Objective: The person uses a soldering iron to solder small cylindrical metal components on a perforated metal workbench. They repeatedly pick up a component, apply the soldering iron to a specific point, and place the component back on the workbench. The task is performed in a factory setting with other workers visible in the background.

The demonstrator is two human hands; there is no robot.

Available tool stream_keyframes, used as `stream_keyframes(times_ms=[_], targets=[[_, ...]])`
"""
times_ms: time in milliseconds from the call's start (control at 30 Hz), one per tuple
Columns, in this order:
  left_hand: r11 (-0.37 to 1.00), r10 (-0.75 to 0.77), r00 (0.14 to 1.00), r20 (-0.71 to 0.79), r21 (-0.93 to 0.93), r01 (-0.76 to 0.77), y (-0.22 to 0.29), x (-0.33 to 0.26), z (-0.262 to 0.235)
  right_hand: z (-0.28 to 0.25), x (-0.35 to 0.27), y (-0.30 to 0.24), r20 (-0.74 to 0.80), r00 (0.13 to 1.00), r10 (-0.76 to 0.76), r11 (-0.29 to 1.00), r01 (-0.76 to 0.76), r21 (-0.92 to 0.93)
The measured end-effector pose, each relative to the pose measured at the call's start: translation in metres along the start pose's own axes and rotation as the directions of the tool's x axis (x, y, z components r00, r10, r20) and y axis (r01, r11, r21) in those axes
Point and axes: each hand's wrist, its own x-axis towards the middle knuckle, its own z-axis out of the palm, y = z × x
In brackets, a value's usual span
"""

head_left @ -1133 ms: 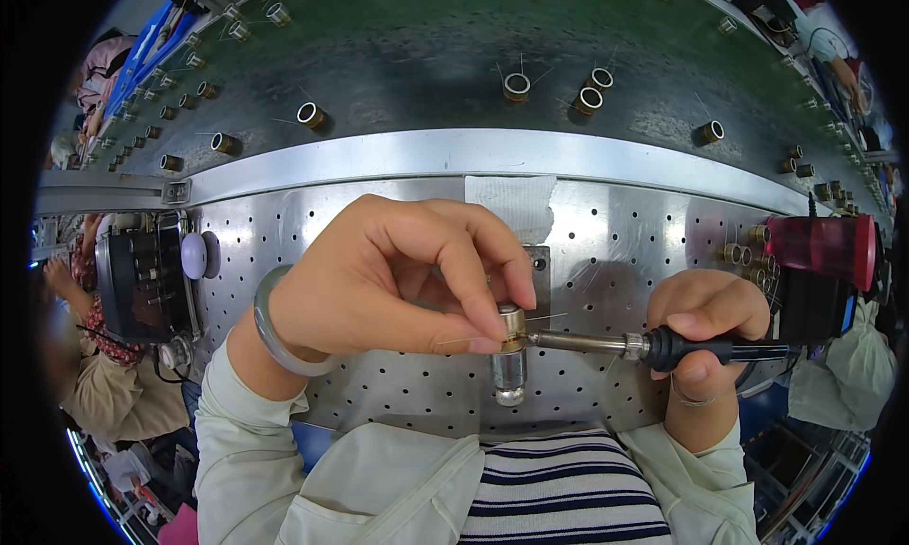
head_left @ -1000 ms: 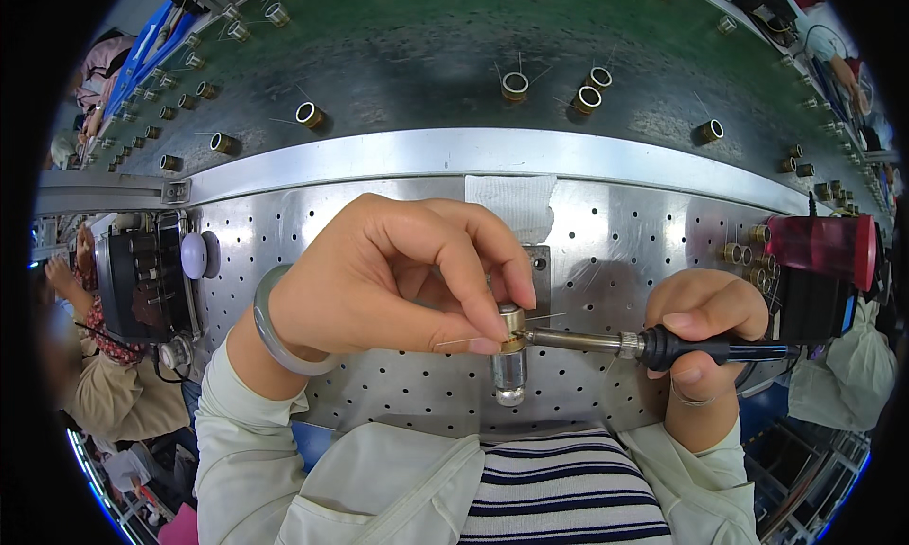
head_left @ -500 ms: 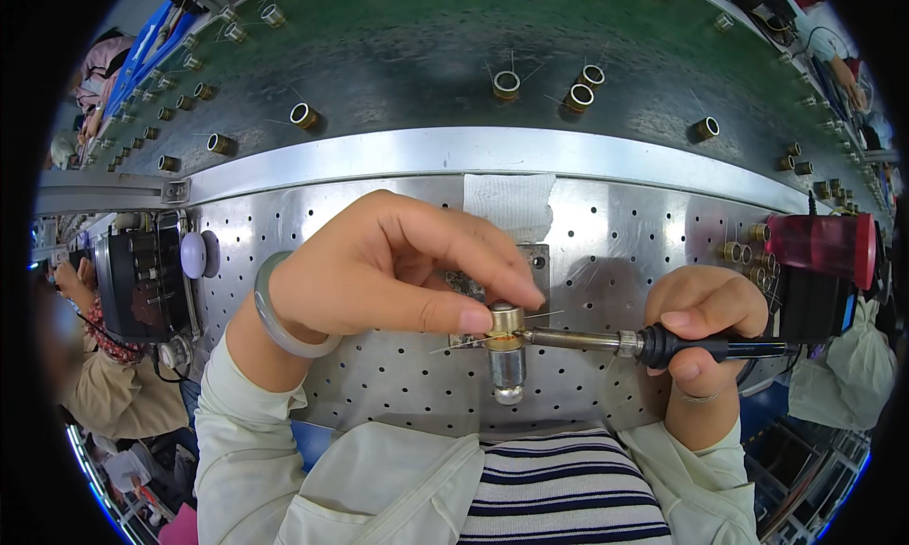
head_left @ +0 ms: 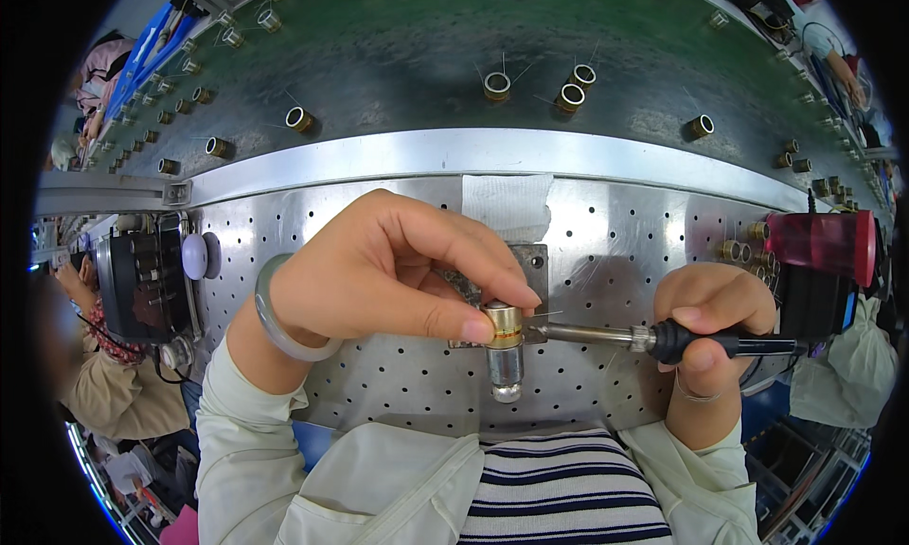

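Soldering is underway: left hand (head_left: 379,275) pinches the brass ring (head_left: 503,324) on its post while right hand (head_left: 712,318) grips the soldering iron (head_left: 663,337), whose tip next needs steadiness

left hand (head_left: 379,275): thumb and fingers pinch brass ring (head_left: 504,323) | right hand (head_left: 710,322): grips soldering iron (head_left: 653,337), tip touching ring

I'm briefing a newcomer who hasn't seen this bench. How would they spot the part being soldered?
Start at the perforated steel plate below the green belt. At its centre, a small brass ring sits on an upright metal post, pinched by the left hand. Unlike the loose brass rings on the belt, the soldering iron touches it.
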Motion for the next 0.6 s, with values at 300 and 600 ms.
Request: stream_keyframes(times_ms=[300,600], targets=[[1.000,-0.006,1.000,0.010,-0.010,0.006,-0.0023,0.0022,-0.0031,0.0001,0.0032,0.0031,0.069,0.998,-0.001,1.000,0.002,-0.010],[1.000,0.016,1.000,0.016,-0.019,-0.015,-0.0045,0.0016,-0.0038,-0.0011,0.0023,0.0030,0.070,0.997,-0.018,0.999,0.020,-0.029]])
